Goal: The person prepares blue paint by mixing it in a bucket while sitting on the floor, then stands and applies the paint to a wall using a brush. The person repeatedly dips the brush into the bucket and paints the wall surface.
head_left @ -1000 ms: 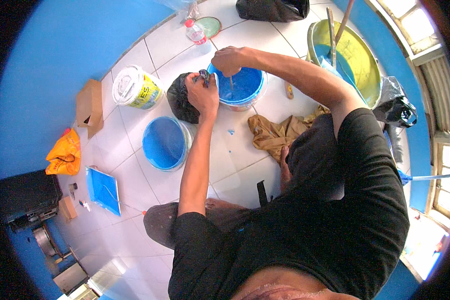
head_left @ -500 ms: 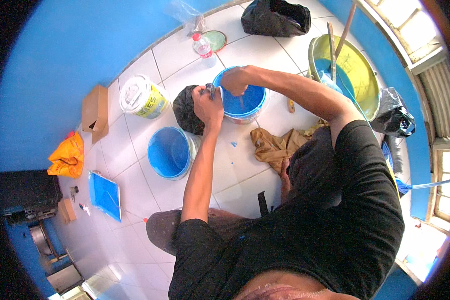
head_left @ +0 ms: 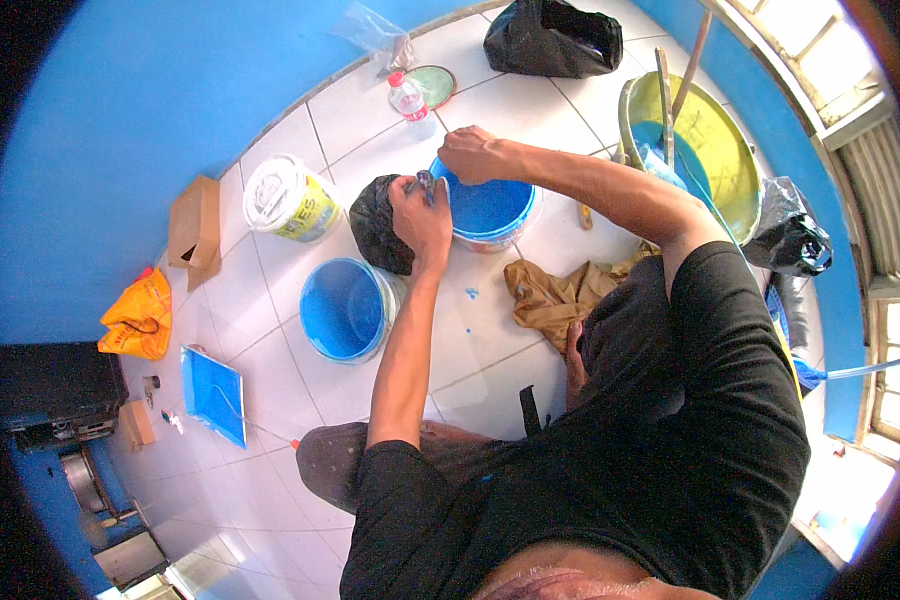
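A bucket of blue paint [head_left: 495, 208] stands on the tiles in front of me. At its left rim my left hand [head_left: 422, 218] is closed around a small dark, blue-smeared thing [head_left: 427, 184] whose kind I cannot make out. A crumpled black plastic-like bundle [head_left: 375, 222] lies just left of that hand. My right hand [head_left: 471, 155] is closed above the bucket's far left rim; what it holds, if anything, is hidden. Nearer to me stands a second bucket [head_left: 341, 309], coated blue inside, beside my left forearm.
A lidded white bucket [head_left: 288, 200], a cardboard box [head_left: 194, 228] and a blue paint tray [head_left: 213, 397] are to the left. Beyond stand a plastic bottle [head_left: 406, 97] and black bag [head_left: 552, 40]. At right are a large yellow-green tub [head_left: 718, 140] with sticks and a brown cloth [head_left: 553, 293].
My right hand has risen from inside the paint bucket to above its far left rim. My left hand stays at the bucket's left side. The whole view has shifted slightly.
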A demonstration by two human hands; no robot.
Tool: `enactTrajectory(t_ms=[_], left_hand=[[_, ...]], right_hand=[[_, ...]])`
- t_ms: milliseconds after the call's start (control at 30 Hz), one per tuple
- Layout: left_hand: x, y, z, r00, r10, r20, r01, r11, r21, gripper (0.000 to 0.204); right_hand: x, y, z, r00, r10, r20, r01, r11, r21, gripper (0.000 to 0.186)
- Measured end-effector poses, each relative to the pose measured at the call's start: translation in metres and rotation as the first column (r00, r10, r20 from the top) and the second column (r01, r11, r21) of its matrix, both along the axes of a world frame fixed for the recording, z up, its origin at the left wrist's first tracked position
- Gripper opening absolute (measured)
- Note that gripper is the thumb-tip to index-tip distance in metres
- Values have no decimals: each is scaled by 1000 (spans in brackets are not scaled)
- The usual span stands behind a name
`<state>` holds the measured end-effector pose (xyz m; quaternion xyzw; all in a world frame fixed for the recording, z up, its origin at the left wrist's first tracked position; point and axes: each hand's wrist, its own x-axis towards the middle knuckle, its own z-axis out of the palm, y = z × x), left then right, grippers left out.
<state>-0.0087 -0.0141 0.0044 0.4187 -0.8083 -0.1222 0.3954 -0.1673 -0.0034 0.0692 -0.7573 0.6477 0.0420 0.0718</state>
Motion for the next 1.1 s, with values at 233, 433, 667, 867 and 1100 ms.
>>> enactTrajectory(t_ms=[233, 433, 667, 867, 1100], left_hand=[[-3, 0, -1, 999, 13, -52, -14, 1000, -11, 21], [-1, -2, -3, 1000, -8, -21, 8, 1000, 17, 23], [-1, 2, 5, 1000, 23, 7, -24, 997, 75, 24], [-1, 0, 1, 1000, 24, -14, -23, 997, 74, 22], [-2, 1, 3, 1000, 12, -13, -12, 998, 66, 22]], right_hand=[[5, -2, 2, 990, 139, -5, -128, 924, 361, 11], [-12, -2, 2, 970, 190, -149, -64, 797, 600, 10], [-26, 1, 5, 982, 55, -182, -63, 997, -39, 18], [0, -1, 4, 985, 156, -68, -143, 977, 160, 18], [-12, -1, 5, 982, 130, -138, -109, 983, 145, 16]])
